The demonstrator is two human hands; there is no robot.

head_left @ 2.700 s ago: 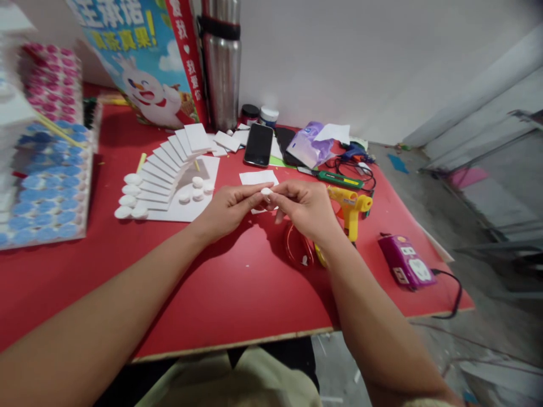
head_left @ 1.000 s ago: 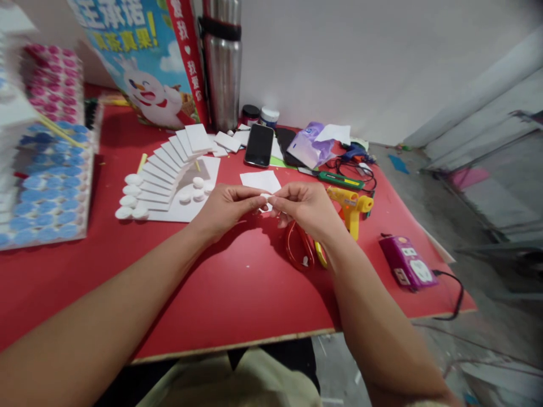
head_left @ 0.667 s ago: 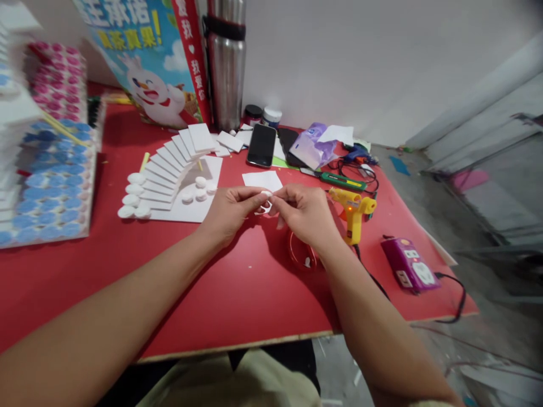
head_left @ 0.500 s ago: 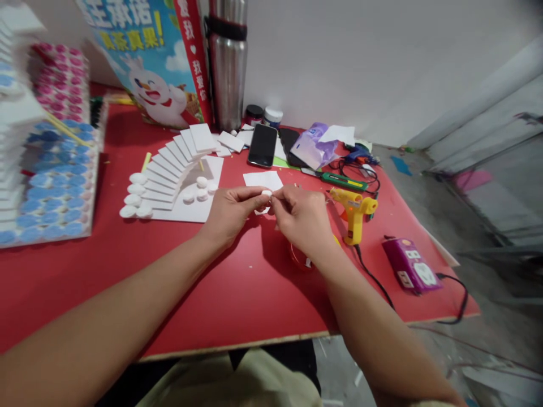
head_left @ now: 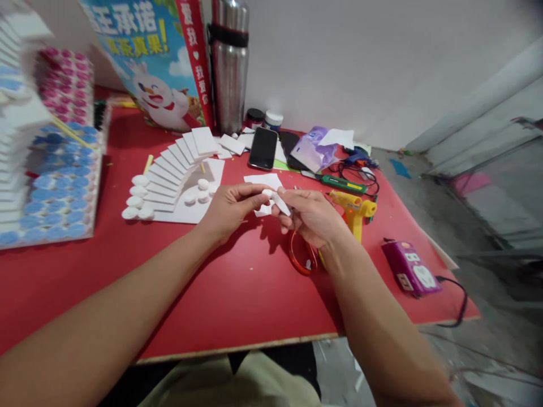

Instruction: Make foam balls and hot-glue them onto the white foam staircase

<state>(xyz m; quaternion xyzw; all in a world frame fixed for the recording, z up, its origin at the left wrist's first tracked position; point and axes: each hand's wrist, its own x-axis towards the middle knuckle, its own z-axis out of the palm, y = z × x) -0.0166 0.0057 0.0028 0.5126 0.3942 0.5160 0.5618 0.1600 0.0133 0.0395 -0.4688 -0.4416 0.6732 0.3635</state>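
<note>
Between thumb and fingers, my left hand [head_left: 229, 212] pinches a small rounded white piece [head_left: 267, 193]. My right hand [head_left: 316, 217] grips a flat white strip [head_left: 282, 204] whose upper end meets the rounded piece; whether the two are one piece I cannot tell. Both hands are over white paper [head_left: 263, 180] lying on the red table [head_left: 220, 305]. To the left, a curved row of white slabs [head_left: 163, 183] stands on a white board [head_left: 216, 169]. Several white oval pieces [head_left: 203, 184] lie on that board, and more ovals [head_left: 136, 202] cluster at the row's left end.
Right of my hands are a yellow glue gun [head_left: 354, 209], a green-handled cutter [head_left: 343, 182] and a purple power box [head_left: 411, 268]. Red-handled scissors [head_left: 297, 263] lie under my right wrist. Behind are a phone [head_left: 263, 148] and steel flask [head_left: 231, 73]; trays of blue pieces [head_left: 59, 195] stand left.
My right hand has turned palm-up and shifted slightly right. A white strip now shows in its fingers, and the scissors are more exposed. My left hand has stayed nearly still.
</note>
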